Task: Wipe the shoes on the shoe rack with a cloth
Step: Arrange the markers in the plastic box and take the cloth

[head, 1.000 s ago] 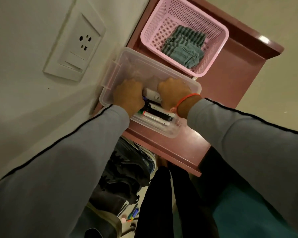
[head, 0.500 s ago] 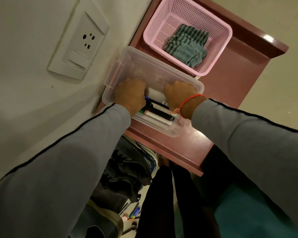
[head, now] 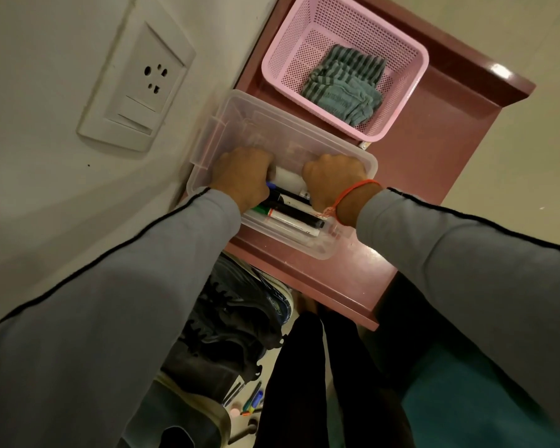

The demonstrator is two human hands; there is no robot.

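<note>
A grey-green striped cloth [head: 346, 88] lies folded in a pink mesh basket [head: 398, 101] on top of the maroon shoe rack [head: 434, 189]. Dark sneakers [head: 240, 318] sit on the shelf under the rack's top. Both my hands reach into a clear plastic box [head: 240, 124] holding markers [head: 291, 218]. My left hand [head: 243, 179] and my right hand [head: 333, 182] are curled, knuckles up, at either end of a white tube-like object [head: 288, 181]. The fingertips are hidden. Neither hand touches the cloth or the shoes.
The wall with a white socket plate [head: 136, 92] runs close along the left of the box. More pens [head: 253, 402] lie on a lower level beneath the shoes. Dark trouser legs [head: 304, 383] hang below the rack's front edge.
My hands stay in the clear box at the white object. Only the view has shifted slightly.
</note>
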